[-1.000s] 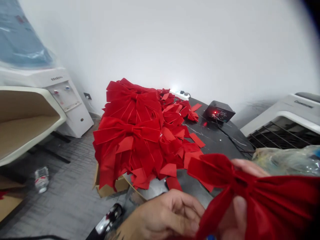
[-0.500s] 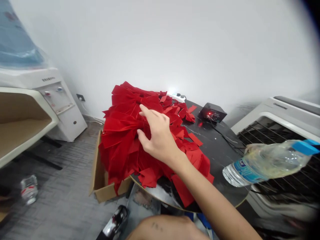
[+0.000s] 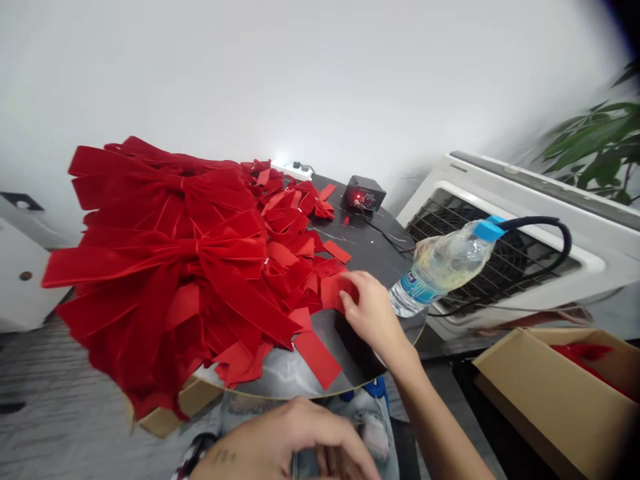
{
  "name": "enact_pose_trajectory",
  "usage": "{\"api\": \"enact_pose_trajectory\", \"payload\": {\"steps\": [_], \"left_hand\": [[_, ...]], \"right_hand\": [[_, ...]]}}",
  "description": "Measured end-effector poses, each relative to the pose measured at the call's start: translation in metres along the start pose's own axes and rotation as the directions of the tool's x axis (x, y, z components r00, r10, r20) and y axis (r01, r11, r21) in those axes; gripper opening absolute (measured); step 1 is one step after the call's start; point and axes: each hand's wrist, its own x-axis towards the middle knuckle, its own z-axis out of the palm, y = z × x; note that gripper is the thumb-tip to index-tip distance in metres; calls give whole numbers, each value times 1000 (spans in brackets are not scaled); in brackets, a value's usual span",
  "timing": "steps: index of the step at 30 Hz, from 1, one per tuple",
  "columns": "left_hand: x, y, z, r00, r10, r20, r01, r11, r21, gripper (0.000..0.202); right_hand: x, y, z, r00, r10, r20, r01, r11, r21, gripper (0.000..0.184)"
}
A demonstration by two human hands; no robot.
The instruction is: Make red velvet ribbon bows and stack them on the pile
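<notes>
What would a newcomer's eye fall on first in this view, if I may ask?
The big heap of red velvet bows spilling over the left side of the round dark table dominates. Next comes the tilted clear plastic bottle with a blue cap at the table's right edge, beside the right hand, which touches a small red velvet strip.

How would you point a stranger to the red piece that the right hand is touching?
Start at the round dark table heaped with red bows. At the heap's right edge, toward the bottle, lies a flat red piece. Unlike its neighbours, it touches the right hand.
</notes>
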Motion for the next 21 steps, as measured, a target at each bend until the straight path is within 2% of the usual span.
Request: {"api": "enact_pose_trajectory", "payload": {"steps": [2, 5, 6, 8, 10, 12, 14, 15, 16, 19, 21], "left_hand": [[0, 6, -6, 1000, 0, -23, 0, 1000, 14, 57], [6, 24, -17, 995, -89, -53, 92, 994, 51, 43], [11, 34, -20, 987, -118, -107, 127, 989, 71, 39], [24, 56, -26, 953, -105, -283, 159, 972, 175, 35], [42, 81, -31, 887, -6, -461, 203, 903, 378, 32], [62, 104, -39, 790, 154, -594, 260, 793, 551, 30], [85, 124, -50, 686, 325, -651, 344, 643, 684, 32], [98, 132, -58, 635, 384, -671, 424, 552, 718, 30], [113, 140, -68, 601, 412, -685, 470, 510, 720, 29], [166, 156, -101, 548, 444, -709, 541, 458, 705, 25], [202, 156, -126, 523, 428, -737, 585, 448, 676, 19]], "right_hand": [[-17, 18, 1, 999, 19, -45, -19, 1000, -4, 35], [-31, 27, 7, 983, 47, -178, -43, 999, 25, 42], [-33, 27, 9, 972, 56, -229, -49, 998, 38, 44], [-33, 26, 11, 944, 67, -322, -50, 997, 62, 41], [-33, 23, 11, 917, 62, -395, -32, 996, 83, 34], [-33, 21, 10, 896, 49, -442, -4, 995, 102, 29], [-34, 19, 9, 890, 36, -454, 21, 993, 119, 28], [-35, 18, 9, 895, 29, -446, 31, 992, 126, 28], [-36, 17, 9, 903, 23, -429, 38, 990, 132, 27], [-36, 15, 7, 935, 19, -354, 36, 988, 148, 26], [-35, 14, 5, 955, 27, -296, 20, 988, 154, 25]]}}
